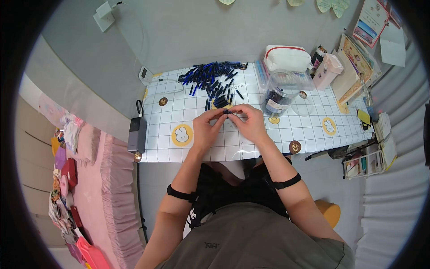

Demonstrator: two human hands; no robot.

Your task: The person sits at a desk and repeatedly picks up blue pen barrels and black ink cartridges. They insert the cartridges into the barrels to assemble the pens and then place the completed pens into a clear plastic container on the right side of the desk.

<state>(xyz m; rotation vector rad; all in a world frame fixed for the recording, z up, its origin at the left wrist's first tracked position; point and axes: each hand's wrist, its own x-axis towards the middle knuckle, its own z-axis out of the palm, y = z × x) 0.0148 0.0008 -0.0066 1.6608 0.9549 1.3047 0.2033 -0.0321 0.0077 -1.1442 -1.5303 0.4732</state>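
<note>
I pinch small dark pieces [227, 112] between the fingertips of my left hand [207, 128] and right hand [252, 125], just near of the tube pile [208, 77]; light, level pressure should suit.

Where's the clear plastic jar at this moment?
In the head view, the jar is on the table, to the right of the person's right hand and just in front of the white pouch.

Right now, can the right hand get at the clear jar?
Probably yes: the clear jar stands ahead and to the right of the right hand, with nothing visible standing between them. But its fingers are busy at a small dark piece with the left hand.
</note>
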